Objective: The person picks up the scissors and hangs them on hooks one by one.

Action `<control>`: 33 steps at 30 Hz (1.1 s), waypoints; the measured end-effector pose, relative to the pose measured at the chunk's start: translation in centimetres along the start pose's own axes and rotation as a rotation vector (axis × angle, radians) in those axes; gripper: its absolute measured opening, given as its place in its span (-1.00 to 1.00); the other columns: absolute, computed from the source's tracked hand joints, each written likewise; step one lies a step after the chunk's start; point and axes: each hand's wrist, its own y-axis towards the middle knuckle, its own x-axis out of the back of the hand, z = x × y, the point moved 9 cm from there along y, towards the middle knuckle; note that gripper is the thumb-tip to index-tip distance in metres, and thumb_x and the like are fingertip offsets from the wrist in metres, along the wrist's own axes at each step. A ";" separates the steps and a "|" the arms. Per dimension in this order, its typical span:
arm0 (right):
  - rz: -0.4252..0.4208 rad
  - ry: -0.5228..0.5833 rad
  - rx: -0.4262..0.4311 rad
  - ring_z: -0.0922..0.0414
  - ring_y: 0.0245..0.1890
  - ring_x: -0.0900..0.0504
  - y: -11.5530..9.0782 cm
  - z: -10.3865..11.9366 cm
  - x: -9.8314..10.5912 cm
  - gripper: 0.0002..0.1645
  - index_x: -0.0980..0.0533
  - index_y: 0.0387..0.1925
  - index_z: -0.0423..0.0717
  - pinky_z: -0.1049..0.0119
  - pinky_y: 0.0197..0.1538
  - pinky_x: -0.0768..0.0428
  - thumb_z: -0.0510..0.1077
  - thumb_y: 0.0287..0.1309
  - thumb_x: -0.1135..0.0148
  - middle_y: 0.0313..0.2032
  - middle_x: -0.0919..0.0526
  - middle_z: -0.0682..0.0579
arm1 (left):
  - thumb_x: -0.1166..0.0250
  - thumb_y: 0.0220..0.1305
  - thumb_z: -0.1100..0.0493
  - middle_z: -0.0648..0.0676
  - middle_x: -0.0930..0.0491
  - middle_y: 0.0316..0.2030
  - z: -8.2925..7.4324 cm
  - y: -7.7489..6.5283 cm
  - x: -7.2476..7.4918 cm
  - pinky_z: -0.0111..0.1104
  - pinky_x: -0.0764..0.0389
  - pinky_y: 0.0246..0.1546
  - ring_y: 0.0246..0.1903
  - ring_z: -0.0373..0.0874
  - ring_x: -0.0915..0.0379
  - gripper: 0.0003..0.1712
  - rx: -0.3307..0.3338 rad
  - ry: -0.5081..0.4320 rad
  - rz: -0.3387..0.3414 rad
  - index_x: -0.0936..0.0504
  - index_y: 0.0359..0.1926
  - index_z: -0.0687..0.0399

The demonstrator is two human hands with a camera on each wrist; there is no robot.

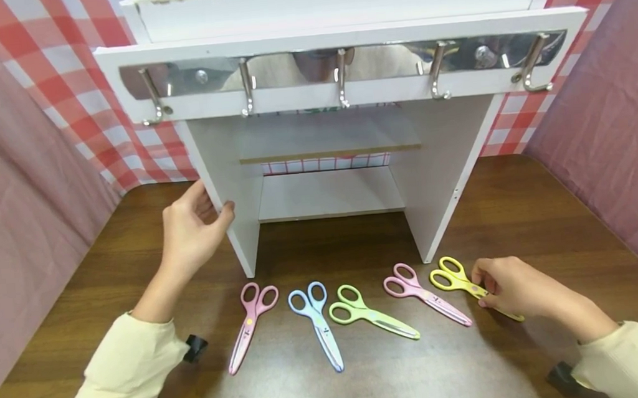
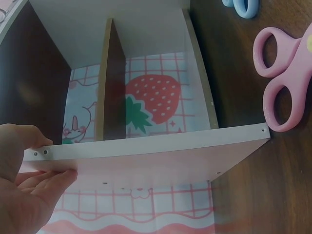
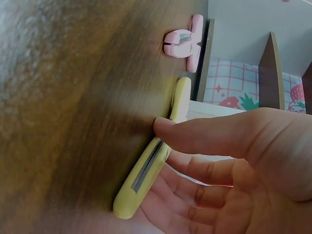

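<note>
The right hand (image 1: 514, 283) pinches the yellow scissors (image 1: 456, 280) near the start of the blades, thumb on one side and fingers on the other. These scissors lie at the right end of a row on the near part of the wooden tabletop (image 1: 401, 380), handles far and tips to the near right; whether they are raised at all, I cannot tell. The left hand (image 1: 192, 226) grips the left side panel (image 1: 239, 186) of the white shelf unit (image 1: 311, 97), thumb on its inner side and fingers on the outer.

From left to right, the other scissors are a pink pair (image 1: 249, 324), tips to the near left; a blue pair (image 1: 319, 324), tips near; a green pair (image 1: 372, 315), tips to the right; and a second pink pair (image 1: 425, 295), just beside the yellow handles. The shelf unit stands on the far side of the row, with a metal hook rail (image 1: 292, 70) across its front and shelves below. A red-and-white checked cloth (image 1: 67, 75) hangs at the far side, and pink fabric (image 1: 10, 204) hangs at left and right.
</note>
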 end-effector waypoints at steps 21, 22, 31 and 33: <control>0.158 0.159 0.017 0.50 -0.60 -0.32 -0.6 0.1 -0.7 -0.76 -0.51 -0.41 -0.03 0.57 -0.57 -0.38 -0.20 -0.14 -0.43 -0.59 -0.48 0.28 | -0.24 0.07 0.43 0.42 -0.68 -0.19 0.2 -0.1 -0.1 -0.83 -0.55 -0.19 -0.13 0.22 -0.68 -0.61 0.008 0.000 -0.005 -0.56 -0.01 0.44; 0.177 0.179 0.003 0.49 -0.61 -0.33 -0.5 -0.1 -0.8 -0.77 -0.52 -0.40 -0.05 0.57 -0.58 -0.39 -0.20 -0.13 -0.43 -0.59 -0.49 0.27 | -0.24 0.07 0.43 0.42 -0.68 -0.19 0.1 -0.1 -0.1 -0.83 -0.55 -0.19 -0.13 0.22 -0.68 -0.60 0.007 0.000 -0.005 -0.56 -0.01 0.44; 0.429 0.578 -0.081 0.45 -0.63 -0.40 -0.5 -1.4 -2.6 -0.75 -0.54 -0.32 -0.40 0.59 -0.62 -0.44 -0.26 -0.03 -0.32 -0.59 -0.54 0.26 | -0.24 0.07 0.43 0.43 -0.67 -0.17 0.3 0.0 0.0 -0.79 -0.58 -0.17 -0.12 0.22 -0.67 -0.59 0.023 -0.013 -0.013 -0.56 0.01 0.43; 0.475 0.662 -0.098 0.44 -0.62 -0.44 -0.6 -1.6 -3.0 -0.71 -0.51 -0.32 -0.50 0.60 -0.59 -0.49 -0.28 0.00 -0.28 -0.60 -0.57 0.28 | -0.24 0.07 0.43 0.42 -0.67 -0.16 0.3 0.0 0.0 -0.76 -0.59 -0.16 -0.11 0.22 -0.66 -0.58 0.027 -0.014 -0.011 -0.56 0.02 0.43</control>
